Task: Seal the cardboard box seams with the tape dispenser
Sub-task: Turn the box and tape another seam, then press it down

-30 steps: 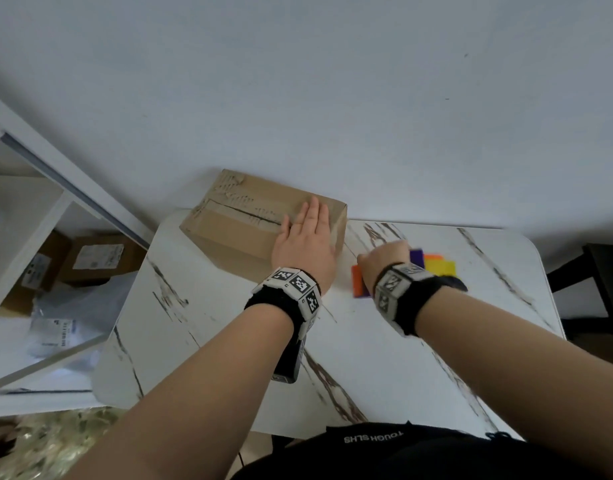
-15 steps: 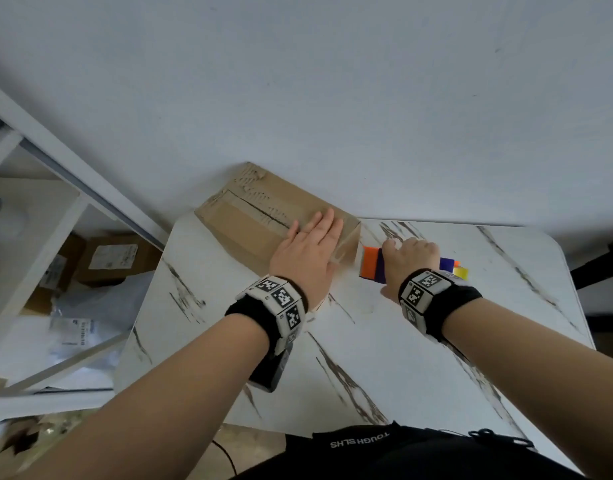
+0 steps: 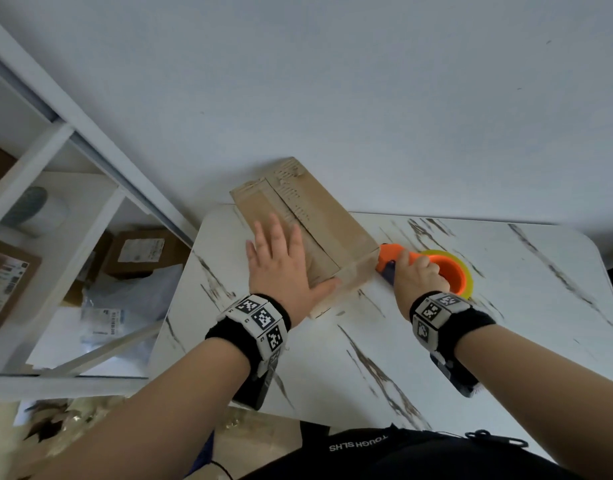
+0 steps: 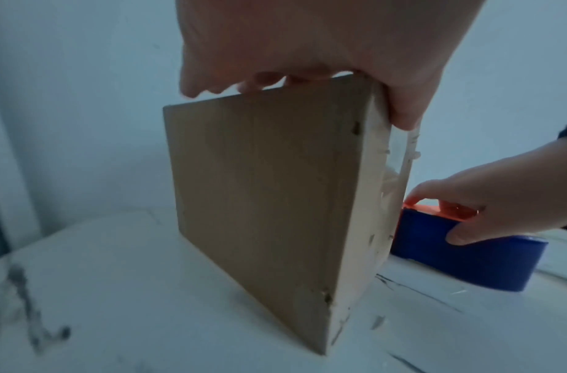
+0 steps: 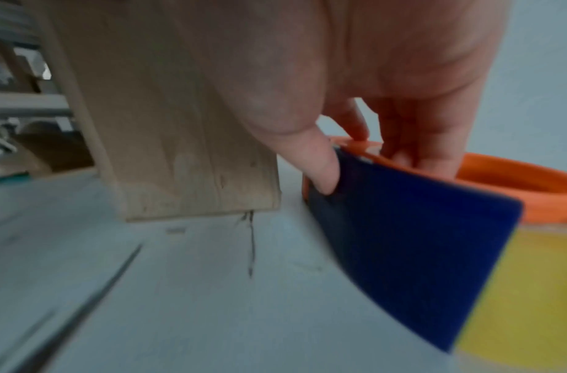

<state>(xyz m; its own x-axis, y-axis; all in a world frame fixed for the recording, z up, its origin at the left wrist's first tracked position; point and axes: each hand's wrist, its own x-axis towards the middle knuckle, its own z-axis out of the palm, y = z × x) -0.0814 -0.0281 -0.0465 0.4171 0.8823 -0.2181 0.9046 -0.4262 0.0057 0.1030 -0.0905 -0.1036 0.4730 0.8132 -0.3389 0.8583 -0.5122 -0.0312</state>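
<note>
Nearest, at the bottom of the head view: a black top with white letters (image 3: 358, 446), then two bare arms, each with a black wrist band (image 3: 228, 336) and a strip of black-and-white squares.

Next, a white table (image 3: 332, 368) with dark streaks like marble.

On the left, the left hand (image 3: 280, 268) flat on top of the cardboard box (image 3: 318, 220). Fingers straight and spread, pointing away, palm pressed down. Thumb stuck out to the right, over the near top edge and onto the box's end face. Not curled round anything. Seen from the left wrist, palm on the top of the box, thumb down along its pale end.

On the right, the right hand (image 3: 414, 277) curled round the tape dispenser (image 3: 436, 271). Thumb on the blue side, other fingers hooked over the orange top edge. Seen from the right wrist, thumb tip (image 5: 323, 171) pressed on the blue part, fingers inside the orange ring. Yellow tape roll (image 5: 515, 290) at the back of it.

Dispenser down on the table, its orange nose just beside the near right end of the box. Touching or not: cannot tell.

Box lying on the table's far left part, turned at a slant, with a long seam along its top. Clear tape on the near end.

Further left, white shelves (image 3: 55, 188) with brown parcels (image 3: 138, 252) and plastic bags.

Farthest, a plain pale wall (image 3: 367, 81).
</note>
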